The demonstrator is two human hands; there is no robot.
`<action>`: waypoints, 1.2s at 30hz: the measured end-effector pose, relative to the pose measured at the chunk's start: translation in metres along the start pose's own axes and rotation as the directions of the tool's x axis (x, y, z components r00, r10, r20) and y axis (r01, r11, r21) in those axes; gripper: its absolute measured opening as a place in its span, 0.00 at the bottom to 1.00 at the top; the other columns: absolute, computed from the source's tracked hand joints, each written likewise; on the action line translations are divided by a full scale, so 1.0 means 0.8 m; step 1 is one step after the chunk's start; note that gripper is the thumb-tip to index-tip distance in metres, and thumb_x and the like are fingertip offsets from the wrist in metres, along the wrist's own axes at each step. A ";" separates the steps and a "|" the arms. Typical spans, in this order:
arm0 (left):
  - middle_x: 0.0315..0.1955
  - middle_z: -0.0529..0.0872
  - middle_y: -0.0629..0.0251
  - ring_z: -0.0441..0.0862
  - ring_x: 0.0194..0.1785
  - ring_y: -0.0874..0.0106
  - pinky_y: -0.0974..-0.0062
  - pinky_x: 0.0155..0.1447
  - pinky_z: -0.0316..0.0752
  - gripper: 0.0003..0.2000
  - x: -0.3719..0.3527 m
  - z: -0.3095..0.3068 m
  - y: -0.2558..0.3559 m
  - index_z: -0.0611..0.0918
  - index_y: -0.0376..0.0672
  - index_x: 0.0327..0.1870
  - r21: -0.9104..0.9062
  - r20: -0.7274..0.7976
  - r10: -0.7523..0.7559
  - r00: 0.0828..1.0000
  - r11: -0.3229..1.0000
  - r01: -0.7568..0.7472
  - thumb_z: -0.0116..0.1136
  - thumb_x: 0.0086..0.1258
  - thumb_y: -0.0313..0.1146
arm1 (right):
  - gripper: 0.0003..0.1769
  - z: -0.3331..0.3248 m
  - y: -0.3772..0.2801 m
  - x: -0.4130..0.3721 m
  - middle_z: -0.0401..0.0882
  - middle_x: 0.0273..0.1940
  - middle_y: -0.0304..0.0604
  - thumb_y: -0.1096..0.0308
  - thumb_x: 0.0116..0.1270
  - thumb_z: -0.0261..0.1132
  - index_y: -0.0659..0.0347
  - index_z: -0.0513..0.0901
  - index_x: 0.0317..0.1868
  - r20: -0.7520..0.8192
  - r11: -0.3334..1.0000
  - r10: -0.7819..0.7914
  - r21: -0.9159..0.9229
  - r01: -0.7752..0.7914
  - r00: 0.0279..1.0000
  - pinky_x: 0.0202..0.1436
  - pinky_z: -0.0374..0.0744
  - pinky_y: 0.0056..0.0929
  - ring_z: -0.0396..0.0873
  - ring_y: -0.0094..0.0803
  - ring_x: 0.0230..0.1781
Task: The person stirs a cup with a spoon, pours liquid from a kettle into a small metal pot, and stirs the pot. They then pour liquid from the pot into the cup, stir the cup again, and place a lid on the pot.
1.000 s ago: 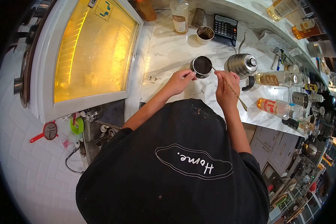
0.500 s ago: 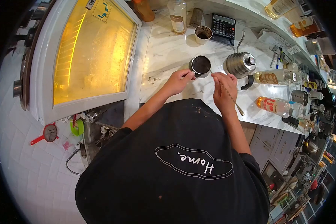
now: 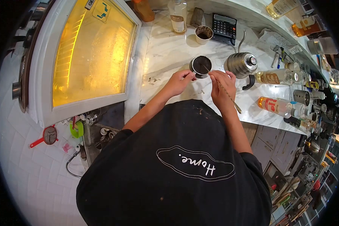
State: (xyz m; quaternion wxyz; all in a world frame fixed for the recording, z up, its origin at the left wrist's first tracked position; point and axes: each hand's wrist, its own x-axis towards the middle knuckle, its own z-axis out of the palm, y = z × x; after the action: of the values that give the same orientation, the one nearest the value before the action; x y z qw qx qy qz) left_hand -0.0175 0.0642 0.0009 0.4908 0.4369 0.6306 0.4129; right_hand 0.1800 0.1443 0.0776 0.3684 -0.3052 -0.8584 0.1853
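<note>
My left hand [image 3: 180, 82] pinches the near-left rim of a small round metal cup [image 3: 194, 71] standing on the marble counter. Dark brown contents [image 3: 202, 64], which look like coffee grounds, fill it nearly to the brim. Between the fingers of my right hand [image 3: 223, 83] is a long, thin bar spoon [image 3: 229, 97] with a twisted shaft. One end reaches over the cup's right side to the dark surface; the other points back toward my body. Just right of the cup stands a steel gooseneck kettle [image 3: 242, 64] with a black handle.
Behind the cup are a paper cup [image 3: 204, 34] with dark residue, a calculator [image 3: 224, 29] and a labelled bottle [image 3: 177, 17]. Several bottles, including an orange one [image 3: 275, 106], line the right side. A glass-fronted, yellow-lit cabinet [image 3: 96, 56] stands left.
My right hand has shifted slightly left, bringing the spoon's tip further in over the dark contents. A mark now shows in their surface. My left hand stays at the cup.
</note>
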 end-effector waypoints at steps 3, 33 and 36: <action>0.41 0.90 0.64 0.84 0.49 0.73 0.70 0.61 0.76 0.18 0.000 0.002 -0.002 0.86 0.36 0.44 -0.030 -0.001 0.002 1.000 1.000 -0.002 0.51 0.85 0.41 | 0.05 -0.003 0.006 0.005 0.89 0.44 0.38 0.74 0.73 0.67 0.58 0.85 0.47 -0.009 0.999 0.026 -0.030 -0.026 1.000 0.65 0.71 0.44 0.86 0.33 0.50; 0.40 0.92 0.61 0.86 0.47 0.72 0.70 0.58 0.77 0.19 0.001 0.001 -0.008 0.87 0.36 0.43 -0.023 -0.016 0.008 1.000 1.000 -0.009 0.52 0.83 0.44 | 0.06 -0.006 0.008 -0.017 0.89 0.44 0.37 0.76 0.73 0.67 0.57 0.85 0.47 -0.004 0.999 0.032 -0.005 -0.032 0.999 0.65 0.69 0.46 0.87 0.34 0.52; 0.40 0.91 0.62 0.86 0.47 0.72 0.70 0.57 0.77 0.19 0.000 0.003 -0.007 0.87 0.36 0.43 -0.020 -0.027 0.016 1.000 1.000 -0.017 0.53 0.83 0.44 | 0.06 0.002 0.004 -0.008 0.89 0.45 0.40 0.74 0.75 0.64 0.57 0.86 0.48 0.000 0.999 0.043 -0.020 -0.043 0.999 0.68 0.67 0.48 0.87 0.35 0.52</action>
State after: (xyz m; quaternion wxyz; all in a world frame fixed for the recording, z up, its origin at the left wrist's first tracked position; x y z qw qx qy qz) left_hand -0.0161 0.0630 -0.0045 0.4835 0.4315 0.6292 0.4291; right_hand 0.1836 0.1420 0.0717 0.3611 -0.3273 -0.8535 0.1847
